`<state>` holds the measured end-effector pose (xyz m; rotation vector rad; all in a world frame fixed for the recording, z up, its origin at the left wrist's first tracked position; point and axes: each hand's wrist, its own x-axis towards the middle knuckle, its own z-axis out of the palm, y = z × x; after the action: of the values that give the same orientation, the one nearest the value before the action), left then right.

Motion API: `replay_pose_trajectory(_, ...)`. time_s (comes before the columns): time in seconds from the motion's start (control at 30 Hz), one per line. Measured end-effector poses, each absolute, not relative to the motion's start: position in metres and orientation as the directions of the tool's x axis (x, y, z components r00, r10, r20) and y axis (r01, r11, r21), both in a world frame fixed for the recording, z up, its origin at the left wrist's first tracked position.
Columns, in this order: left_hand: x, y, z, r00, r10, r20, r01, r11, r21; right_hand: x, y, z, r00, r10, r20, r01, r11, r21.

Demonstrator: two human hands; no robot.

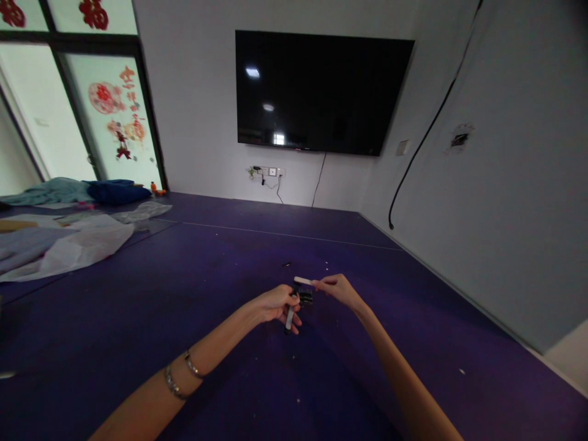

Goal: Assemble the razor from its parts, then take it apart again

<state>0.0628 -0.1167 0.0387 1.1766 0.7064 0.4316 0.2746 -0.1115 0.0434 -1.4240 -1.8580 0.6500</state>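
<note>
My left hand (274, 302) is closed around a small dark object (305, 297) that has a pale strip (289, 318) running down from the fingers. Its exact kind is too small to make out. My right hand (339, 288) pinches one end of a thin, flat whitish stick (302, 281). The stick points left, and its far end is at the top of the dark object; whether they touch I cannot tell. Just beyond my hands, a small black piece (286, 264) lies on the purple surface (220, 380).
White specks (326, 263) are scattered over the purple surface. At the left lie sheer white sheeting (92, 242) and blue cloth (117, 192). A black cable (425, 136) hangs down the right wall. A large television (321, 92) is mounted on the far wall above sockets (272, 172).
</note>
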Motion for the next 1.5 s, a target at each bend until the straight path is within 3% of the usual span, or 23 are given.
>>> replay_pose_trajectory(0.1,0.064,-0.118,0.039,0.706,0.651,-0.278,0.057,0.339,0.939,0.275,-0.112,0.044,-0.199,0.956,0.216,0.6,0.293,-0.745)
replay_pose_trajectory(0.3,0.065,-0.12,0.041,0.685,0.672,-0.282,0.069,0.325,0.943,0.273,-0.113,0.045,-0.132,0.951,0.28,0.608,0.3,-0.735)
replay_pose_trajectory(0.43,0.066,-0.121,0.043,0.685,0.675,-0.275,0.066,0.319,0.946,0.272,-0.113,0.046,-0.174,0.955,0.242,0.603,0.298,-0.74)
replay_pose_trajectory(0.6,0.066,-0.12,0.04,0.693,0.671,-0.263,0.062,0.308,0.949,0.276,-0.113,0.045,-0.093,0.953,0.288,0.636,0.28,-0.719)
replay_pose_trajectory(0.73,0.067,-0.122,0.041,0.698,0.675,-0.239,0.039,0.298,0.954,0.28,-0.112,0.045,-0.166,0.953,0.255,0.605,0.302,-0.736)
replay_pose_trajectory(0.9,0.068,-0.126,0.046,0.706,0.672,-0.222,0.025,0.29,0.957,0.285,-0.112,0.047,-0.083,0.954,0.288,0.622,0.275,-0.733)
replay_pose_trajectory(1.03,0.068,-0.126,0.046,0.686,0.693,-0.221,0.012,0.294,0.956,0.286,-0.114,0.047,-0.172,0.953,0.25,0.587,0.303,-0.751)
replay_pose_trajectory(1.2,0.068,-0.124,0.043,0.703,0.68,-0.209,0.001,0.293,0.956,0.287,-0.112,0.045,-0.069,0.958,0.278,0.617,0.26,-0.743)
replay_pose_trajectory(1.37,0.069,-0.124,0.043,0.699,0.687,-0.198,-0.007,0.283,0.959,0.288,-0.114,0.046,-0.172,0.959,0.224,0.565,0.282,-0.776)
replay_pose_trajectory(1.5,0.068,-0.124,0.043,0.683,0.701,-0.207,-0.001,0.285,0.959,0.289,-0.115,0.046,-0.088,0.964,0.253,0.608,0.253,-0.753)
